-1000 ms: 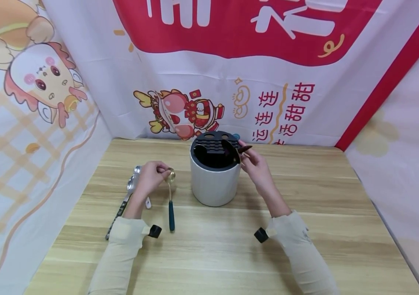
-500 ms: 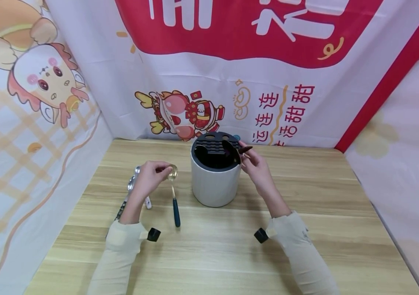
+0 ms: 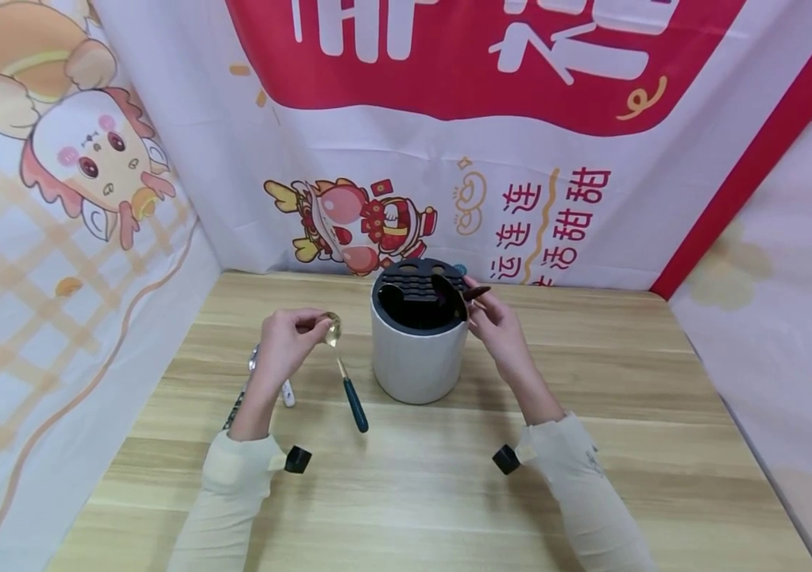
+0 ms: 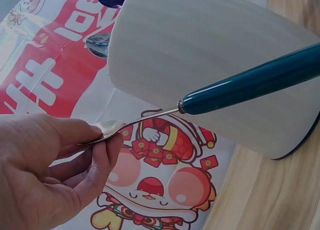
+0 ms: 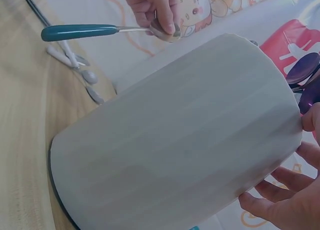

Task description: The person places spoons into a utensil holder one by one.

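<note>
My left hand pinches a spoon by its bowl, between thumb and fingers. The spoon's teal handle points down and to the right, raised off the table. Just right of it stands a white cylindrical utensil holder with a black slotted top. Against the holder's right side, near the rim, my right hand grips with thumb and fingers. Dark purple spoon bowls stick out of the holder's top close to the right thumb.
Several spoons lie on the wooden table at the left, partly hidden under my left forearm in the head view. A printed cloth backdrop rises right behind the holder.
The spoon in my left hand has swung, its handle end moving right and slightly up. The left hand has shifted only slightly. My right hand stays on the holder.
</note>
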The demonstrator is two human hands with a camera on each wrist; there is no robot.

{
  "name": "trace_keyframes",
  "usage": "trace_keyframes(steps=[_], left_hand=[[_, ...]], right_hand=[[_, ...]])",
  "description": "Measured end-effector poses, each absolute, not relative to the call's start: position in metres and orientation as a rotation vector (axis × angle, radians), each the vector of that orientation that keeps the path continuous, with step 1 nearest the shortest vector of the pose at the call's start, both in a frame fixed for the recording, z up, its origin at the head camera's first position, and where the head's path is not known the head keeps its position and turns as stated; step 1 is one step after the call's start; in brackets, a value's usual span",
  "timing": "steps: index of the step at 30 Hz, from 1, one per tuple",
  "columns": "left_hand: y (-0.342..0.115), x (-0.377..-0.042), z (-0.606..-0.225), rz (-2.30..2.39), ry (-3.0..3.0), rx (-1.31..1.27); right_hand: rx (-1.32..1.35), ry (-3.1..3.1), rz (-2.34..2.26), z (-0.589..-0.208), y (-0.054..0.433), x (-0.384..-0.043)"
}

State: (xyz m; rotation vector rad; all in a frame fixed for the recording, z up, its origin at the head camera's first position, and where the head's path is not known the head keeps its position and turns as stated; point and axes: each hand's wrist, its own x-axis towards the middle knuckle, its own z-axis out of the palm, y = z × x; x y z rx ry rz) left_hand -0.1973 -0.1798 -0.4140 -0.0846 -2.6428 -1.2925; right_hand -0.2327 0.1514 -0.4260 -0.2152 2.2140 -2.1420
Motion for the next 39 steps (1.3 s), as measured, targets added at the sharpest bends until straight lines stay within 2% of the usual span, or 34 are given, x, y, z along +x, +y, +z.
trace_keyframes(steps=[39], left_hand=[[-0.164, -0.175, -0.364, -1.409, -2.102, -0.016]], right_hand=[[-0.165, 2.233, -2.083, -0.425, 0.153, -0.231]])
